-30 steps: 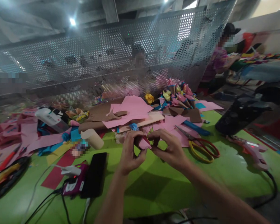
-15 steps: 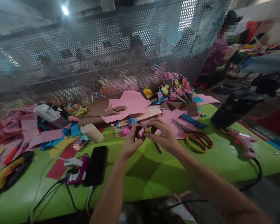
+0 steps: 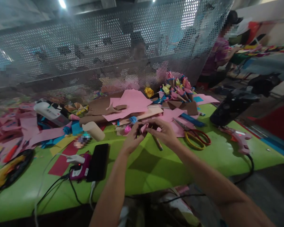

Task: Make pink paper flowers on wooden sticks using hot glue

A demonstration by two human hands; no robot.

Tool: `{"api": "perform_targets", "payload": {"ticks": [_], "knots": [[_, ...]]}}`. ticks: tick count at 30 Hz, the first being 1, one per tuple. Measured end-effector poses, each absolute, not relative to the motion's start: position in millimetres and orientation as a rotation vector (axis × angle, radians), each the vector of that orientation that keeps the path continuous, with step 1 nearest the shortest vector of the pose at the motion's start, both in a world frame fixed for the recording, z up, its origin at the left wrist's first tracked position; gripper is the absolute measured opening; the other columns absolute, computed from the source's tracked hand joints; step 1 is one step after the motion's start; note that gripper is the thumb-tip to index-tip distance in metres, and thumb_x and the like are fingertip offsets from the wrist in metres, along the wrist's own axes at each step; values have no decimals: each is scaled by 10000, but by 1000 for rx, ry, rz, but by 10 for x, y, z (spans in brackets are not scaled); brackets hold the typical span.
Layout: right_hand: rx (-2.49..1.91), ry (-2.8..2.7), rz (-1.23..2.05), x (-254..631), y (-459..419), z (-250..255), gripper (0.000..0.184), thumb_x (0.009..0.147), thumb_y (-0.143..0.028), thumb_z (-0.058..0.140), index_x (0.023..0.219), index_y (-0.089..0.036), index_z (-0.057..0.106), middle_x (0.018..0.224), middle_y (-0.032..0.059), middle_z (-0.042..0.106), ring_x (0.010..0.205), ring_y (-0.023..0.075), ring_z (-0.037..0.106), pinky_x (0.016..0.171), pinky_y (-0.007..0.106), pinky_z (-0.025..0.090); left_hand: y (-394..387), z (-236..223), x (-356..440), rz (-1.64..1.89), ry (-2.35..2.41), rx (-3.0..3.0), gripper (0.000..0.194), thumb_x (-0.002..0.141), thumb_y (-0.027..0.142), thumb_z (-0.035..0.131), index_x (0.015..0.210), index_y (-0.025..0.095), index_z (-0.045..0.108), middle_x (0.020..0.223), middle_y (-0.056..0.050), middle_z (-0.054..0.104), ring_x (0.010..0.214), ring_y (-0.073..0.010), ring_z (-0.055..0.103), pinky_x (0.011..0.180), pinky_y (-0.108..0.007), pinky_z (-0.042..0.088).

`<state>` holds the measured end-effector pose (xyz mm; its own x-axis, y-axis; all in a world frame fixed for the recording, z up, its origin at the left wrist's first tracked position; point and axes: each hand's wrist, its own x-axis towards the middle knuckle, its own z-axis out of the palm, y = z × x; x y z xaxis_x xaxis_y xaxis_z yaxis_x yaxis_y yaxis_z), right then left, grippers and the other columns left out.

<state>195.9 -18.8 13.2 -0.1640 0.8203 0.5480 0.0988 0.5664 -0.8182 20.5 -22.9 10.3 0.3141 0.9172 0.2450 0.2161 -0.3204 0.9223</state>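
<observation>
My left hand (image 3: 132,139) and my right hand (image 3: 163,131) meet above the green table (image 3: 144,186). Between their fingertips is a small folded piece of pink paper (image 3: 144,127), partly covered by the fingers. Both hands are closed on it. Below my right hand a pencil (image 3: 159,143) lies on the tabletop. Scissors (image 3: 196,138) with yellow and red handles lie to the right, their blades over pink paper scraps. Just beyond my left hand sit a bright pink crumpled bit (image 3: 127,129) and a blue crumpled bit (image 3: 133,119).
Pink sheets (image 3: 130,102) and brown paper pile up behind the hands, beside a heap of paper flowers (image 3: 180,90). A phone (image 3: 97,162), a purple power adapter (image 3: 79,168) and cables are at left. A glue gun (image 3: 241,140) and dark bottle (image 3: 234,107) stand right. Another person (image 3: 219,56) works beyond.
The pink paper has turned in my fingers, and the yellow-green bit beside it no longer shows. My hands stay together. The view has shifted slightly.
</observation>
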Motion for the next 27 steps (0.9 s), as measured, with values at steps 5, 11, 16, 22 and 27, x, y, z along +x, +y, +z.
{"api": "perform_targets", "payload": {"ticks": [5, 11, 16, 22, 27], "knots": [[-815, -1636, 702, 1967, -168, 109, 109, 862, -258, 669, 932, -204, 733, 857, 28, 726, 771, 158, 647, 690, 263, 504, -236, 90, 192, 1014, 1036, 1714, 341, 862, 359, 613, 1171, 224, 566, 1149, -49, 610, 1083, -214, 537, 982, -338, 420], [-810, -1619, 756, 1989, -134, 98, 127, 863, -282, 675, 944, -204, 733, 878, 33, 739, 784, 165, 661, 711, 272, 518, -198, 59, 142, 1029, 938, 1577, 385, 843, 386, 608, 1195, 232, 578, 1257, -54, 615, 1194, -240, 523, 1047, -342, 394], [-776, -1635, 781, 1985, -118, 95, 118, 855, -276, 690, 938, -218, 751, 848, 29, 748, 791, 177, 686, 726, 285, 535, -168, 41, 123, 1026, 969, 1553, 410, 826, 407, 607, 1193, 224, 600, 1273, -55, 621, 1232, -257, 513, 1077, -365, 381], [-784, -1626, 761, 1980, -113, 97, 123, 858, -260, 685, 952, -224, 756, 896, 35, 763, 836, 189, 701, 753, 297, 549, -187, 89, 140, 990, 965, 1584, 427, 835, 434, 625, 1204, 221, 596, 1279, -61, 621, 1227, -252, 526, 1059, -352, 394], [-805, -1648, 691, 1978, -104, 69, 142, 852, -218, 670, 968, -215, 751, 907, 38, 755, 841, 185, 693, 765, 298, 541, -163, 42, 157, 1008, 940, 1649, 441, 843, 443, 655, 1216, 217, 587, 1266, -64, 625, 1215, -238, 532, 1058, -336, 383]]}}
